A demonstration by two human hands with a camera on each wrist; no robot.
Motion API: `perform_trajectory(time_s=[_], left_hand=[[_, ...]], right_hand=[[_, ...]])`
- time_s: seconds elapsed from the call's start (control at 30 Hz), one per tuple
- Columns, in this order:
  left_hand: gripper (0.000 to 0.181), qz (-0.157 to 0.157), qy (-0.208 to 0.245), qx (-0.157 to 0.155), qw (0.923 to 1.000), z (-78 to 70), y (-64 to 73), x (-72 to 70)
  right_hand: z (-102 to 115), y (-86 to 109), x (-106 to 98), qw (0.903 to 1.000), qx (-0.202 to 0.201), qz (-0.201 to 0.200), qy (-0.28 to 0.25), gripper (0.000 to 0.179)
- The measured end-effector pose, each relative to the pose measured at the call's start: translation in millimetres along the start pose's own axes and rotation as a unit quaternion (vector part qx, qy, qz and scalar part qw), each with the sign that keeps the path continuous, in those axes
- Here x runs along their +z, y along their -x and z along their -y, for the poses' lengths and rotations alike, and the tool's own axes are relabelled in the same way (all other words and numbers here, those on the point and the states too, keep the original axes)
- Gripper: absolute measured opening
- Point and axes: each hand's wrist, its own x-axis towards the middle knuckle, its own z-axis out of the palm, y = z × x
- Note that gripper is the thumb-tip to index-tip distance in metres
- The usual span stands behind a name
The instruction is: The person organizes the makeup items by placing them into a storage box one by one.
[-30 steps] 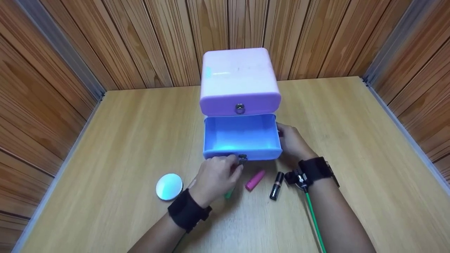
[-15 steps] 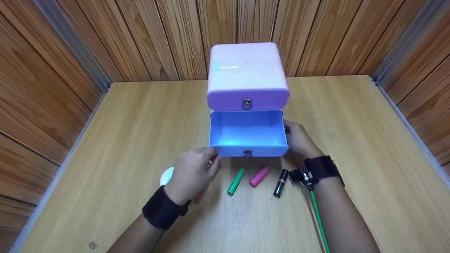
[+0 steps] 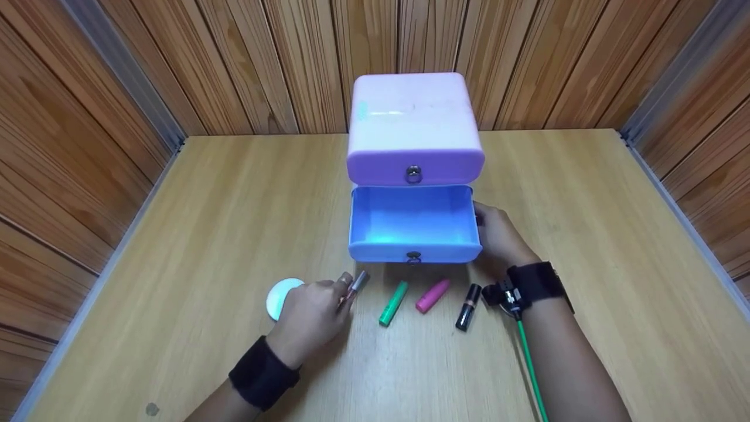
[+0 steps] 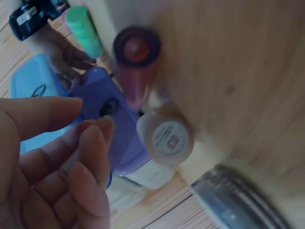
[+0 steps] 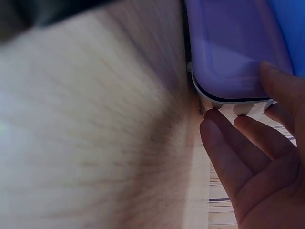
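My left hand (image 3: pixel 310 316) is low over the table beside a silver-capped tube (image 3: pixel 360 282). In the left wrist view its thumb and fingers stand apart, nothing between them. Close by are a reddish lip gloss tube (image 4: pixel 135 62) and a pale tube (image 4: pixel 167 141) with a round label. A plastic drawer cabinet (image 3: pixel 413 111) has its blue drawer (image 3: pixel 415 252) pulled out, with nothing inside. My right hand (image 3: pixel 501 234) holds the cabinet's lower right corner, thumb on the purple lower drawer front (image 5: pixel 233 47) and fingers along the side.
A round white compact (image 3: pixel 283 298) lies left of my left hand, partly covered by it. A green tube (image 3: pixel 393 303), a pink tube (image 3: pixel 433 296) and a black lipstick (image 3: pixel 468 307) lie in front of the cabinet. Wooden panels (image 3: pixel 263 64) enclose the table.
My left hand has left the blue drawer's front and moved left and down to the silver-capped tube, uncovering the green tube. My right hand stays at the cabinet. The head view has shifted slightly.
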Motion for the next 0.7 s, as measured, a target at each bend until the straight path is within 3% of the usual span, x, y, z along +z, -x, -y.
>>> perform_trajectory(time_s=[0.17, 0.4, 0.57, 0.7], left_hand=[[0.009, 0.015, -0.019, 0.004, 0.9997, -0.6, 4.6, 3.8], [0.01, 0.059, -0.021, -0.014, 0.9979, -1.9, 1.0, 6.3], [0.014, 0.067, -0.022, -0.005, 0.9975, -3.4, 0.4, 9.0], [0.013, 0.097, -0.026, -0.009, 0.9949, -5.3, 0.8, 9.1]], right_hand=[[-0.5, -0.1, -0.4, 0.9999, -0.011, 0.005, -0.004, 0.042], [-0.5, -0.7, -0.4, 0.9998, -0.007, -0.003, -0.016, 0.044], [-0.8, -0.8, 1.0, 0.9996, -0.008, -0.004, -0.028, 0.043], [-1.5, -0.1, 2.0, 0.9991, -0.015, -0.004, -0.039, 0.042]])
